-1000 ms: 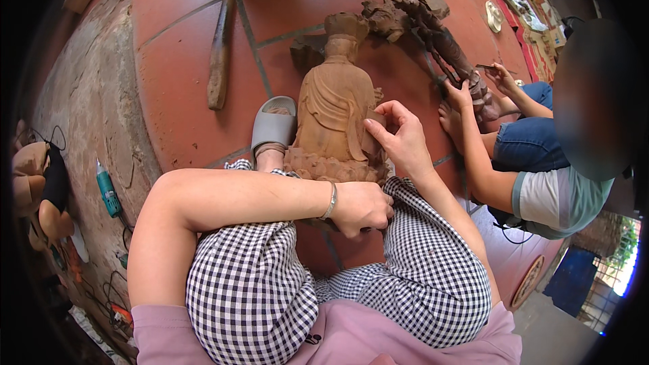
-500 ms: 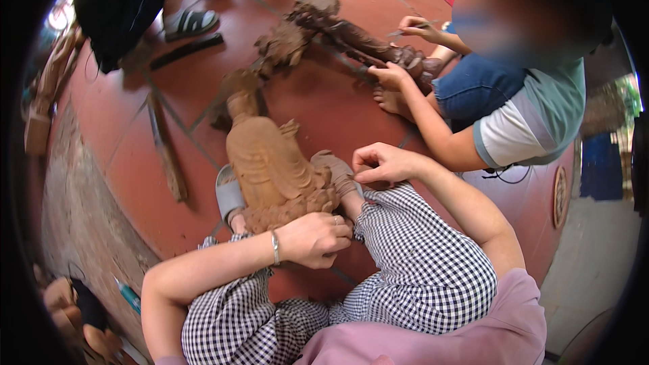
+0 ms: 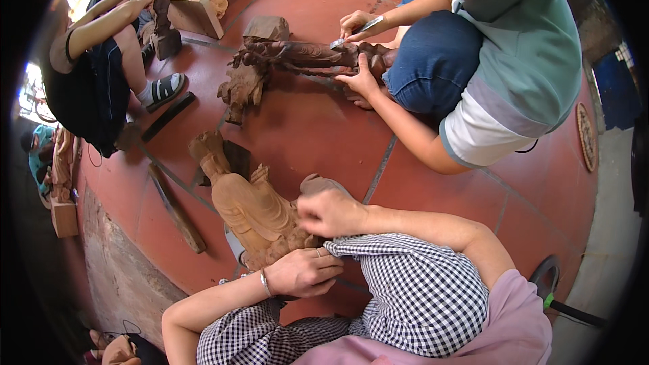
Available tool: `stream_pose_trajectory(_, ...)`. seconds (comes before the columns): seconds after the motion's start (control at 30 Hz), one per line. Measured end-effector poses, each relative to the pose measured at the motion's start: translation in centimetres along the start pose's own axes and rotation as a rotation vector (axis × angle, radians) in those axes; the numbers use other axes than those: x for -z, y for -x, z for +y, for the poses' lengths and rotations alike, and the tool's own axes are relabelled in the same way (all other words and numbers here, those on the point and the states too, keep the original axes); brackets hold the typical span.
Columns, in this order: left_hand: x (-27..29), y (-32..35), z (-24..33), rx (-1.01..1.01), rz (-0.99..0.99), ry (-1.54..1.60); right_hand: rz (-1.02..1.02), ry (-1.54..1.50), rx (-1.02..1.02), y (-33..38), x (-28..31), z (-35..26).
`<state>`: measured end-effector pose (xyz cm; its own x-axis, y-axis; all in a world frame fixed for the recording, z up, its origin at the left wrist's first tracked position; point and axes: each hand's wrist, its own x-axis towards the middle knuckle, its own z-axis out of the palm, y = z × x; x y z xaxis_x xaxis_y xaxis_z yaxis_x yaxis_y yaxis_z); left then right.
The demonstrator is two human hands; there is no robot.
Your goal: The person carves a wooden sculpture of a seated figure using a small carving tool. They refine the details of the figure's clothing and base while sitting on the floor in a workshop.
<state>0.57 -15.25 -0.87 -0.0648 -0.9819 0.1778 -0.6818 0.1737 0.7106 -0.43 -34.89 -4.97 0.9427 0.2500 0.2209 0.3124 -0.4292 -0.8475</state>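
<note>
A brown carved wooden statue of a seated robed figure (image 3: pixel 250 206) leans tilted between my feet, its top pointing to the far left. My left hand (image 3: pixel 304 272) is closed at the statue's near base edge, fingers curled under and partly hidden. Against the right side of the base is my right hand (image 3: pixel 329 213), fingers bent and blurred by motion. Whatever it may pinch cannot be made out. Both forearms rest near my checked trousers (image 3: pixel 419 290).
At the far right a co-worker (image 3: pixel 514 74) works a small tool (image 3: pixel 365 27) along a dark carved statue (image 3: pixel 304 54). A wooden stick (image 3: pixel 177 209) and a dark bar (image 3: pixel 167 116) lie on the left tiles. Another person (image 3: pixel 88 81) steadies a dark carving (image 3: pixel 162 17).
My right hand has moved from beside my right knee onto the statue's side. My left hand stays at the base. The view has shifted, showing more of the far floor and people.
</note>
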Motion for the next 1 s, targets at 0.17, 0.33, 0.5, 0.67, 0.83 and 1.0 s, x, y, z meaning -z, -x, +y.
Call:
stream_pose_trajectory(0.17, 0.3, -0.3, 0.0, 0.014, 0.079, 0.066, -0.167, 0.052, -0.052, 1.5, 2.1, -0.7)
stream_pose_trajectory(0.33, 0.4, -0.3, -0.1, 0.043, 0.105, 0.09, -0.154, 0.028, -0.102, 1.5, 2.6, -1.1)
stream_pose_trajectory(0.5, 0.4, 0.1, 0.0, 0.064, 0.072, 0.08, -0.142, 0.04, -0.121, 1.6, 2.5, -1.1)
stream_pose_trajectory(0.67, 0.3, -0.3, 0.5, 0.127, 0.191, 0.175, -0.156, 0.05, -0.121, 1.5, 2.6, -1.1)
stream_pose_trajectory(0.83, 1.2, -0.9, 0.9, 0.138, 0.193, 0.223, -0.131, 0.049, -0.124, 1.7, 2.5, -1.0)
stream_pose_trajectory(1.0, 1.1, -0.5, 0.4, 0.101, 0.153, 0.182, -0.137, 0.022, -0.126, 1.4, 2.6, -0.8)
